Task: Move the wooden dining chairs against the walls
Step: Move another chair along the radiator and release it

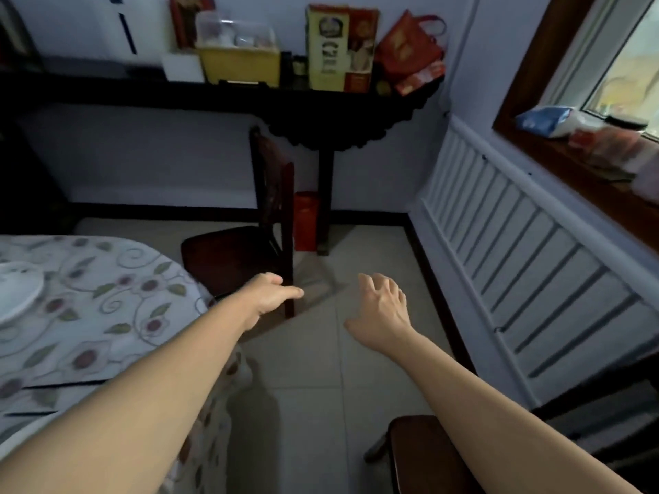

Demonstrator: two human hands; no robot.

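my left hand (271, 294) reaches forward, fingers extended and holding nothing, in front of the near back corner of the dark wooden chair (242, 244); i can't tell if it touches the seat. my right hand (383, 310) hovers over the tiled floor (321, 369), fingers spread, empty. the chair stands just beside the table (89, 315) with the flowered cloth, its backrest near the dark side table (321, 112) by the wall. a second chair (420, 454) shows under my right forearm.

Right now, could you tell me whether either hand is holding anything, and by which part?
Nothing is held: the left hand reaches toward the dark wooden chair, and the right hand is open over the floor.
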